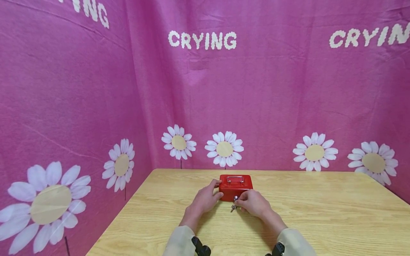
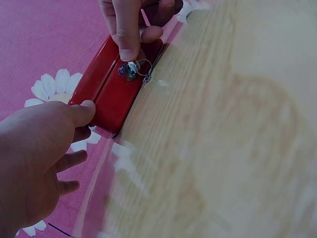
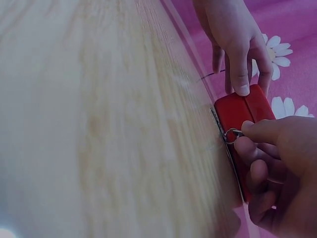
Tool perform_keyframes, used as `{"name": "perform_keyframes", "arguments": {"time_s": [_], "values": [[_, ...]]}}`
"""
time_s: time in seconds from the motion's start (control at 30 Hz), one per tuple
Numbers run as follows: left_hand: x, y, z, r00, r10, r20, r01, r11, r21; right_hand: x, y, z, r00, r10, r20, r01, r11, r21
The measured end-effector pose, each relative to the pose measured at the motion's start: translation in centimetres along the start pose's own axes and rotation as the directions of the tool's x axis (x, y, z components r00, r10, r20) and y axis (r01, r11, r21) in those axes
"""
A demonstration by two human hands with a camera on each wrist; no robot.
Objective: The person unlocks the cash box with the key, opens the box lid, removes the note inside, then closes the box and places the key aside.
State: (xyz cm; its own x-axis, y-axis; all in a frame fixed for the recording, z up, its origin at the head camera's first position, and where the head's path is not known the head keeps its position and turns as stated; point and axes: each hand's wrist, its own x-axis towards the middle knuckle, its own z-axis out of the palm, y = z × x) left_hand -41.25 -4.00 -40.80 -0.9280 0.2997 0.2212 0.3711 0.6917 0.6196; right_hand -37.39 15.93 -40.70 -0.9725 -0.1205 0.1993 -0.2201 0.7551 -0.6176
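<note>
A red metal cash box (image 1: 235, 192) with a silver carry handle (image 1: 235, 180) on its lid stands closed on the wooden table. My left hand (image 1: 205, 197) holds the box's left end, thumb on the front corner and fingers along the side. At the front lock (image 2: 128, 71), my right hand (image 1: 255, 203) pinches a key (image 3: 237, 132) between thumb and index finger. The key's head is mostly covered by those fingertips. From it hangs a key ring (image 2: 144, 67), with another key (image 1: 233, 208) dangling below the lock in the head view.
The light wood table (image 1: 320, 206) extends to both sides of the box. Behind and to the left hangs a pink cloth backdrop (image 1: 256, 89) printed with daisies and white letters. Black straps with camera mounts (image 1: 201, 247) sit at both wrists.
</note>
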Motion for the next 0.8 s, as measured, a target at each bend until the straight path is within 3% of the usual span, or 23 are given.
{"name": "perform_keyframes", "arguments": {"time_s": [0.27,0.8], "values": [[-0.06,0.09,-0.11,1.000,0.003,-0.002,-0.003,1.000,-0.009,0.02,0.60,-0.02,1.000,0.006,0.016,-0.007,0.996,0.088],[0.19,-0.34,0.23,1.000,0.025,-0.010,-0.026,1.000,-0.013,-0.46,0.19,-0.55,0.998,0.022,0.061,-0.028,0.995,0.099]]}}
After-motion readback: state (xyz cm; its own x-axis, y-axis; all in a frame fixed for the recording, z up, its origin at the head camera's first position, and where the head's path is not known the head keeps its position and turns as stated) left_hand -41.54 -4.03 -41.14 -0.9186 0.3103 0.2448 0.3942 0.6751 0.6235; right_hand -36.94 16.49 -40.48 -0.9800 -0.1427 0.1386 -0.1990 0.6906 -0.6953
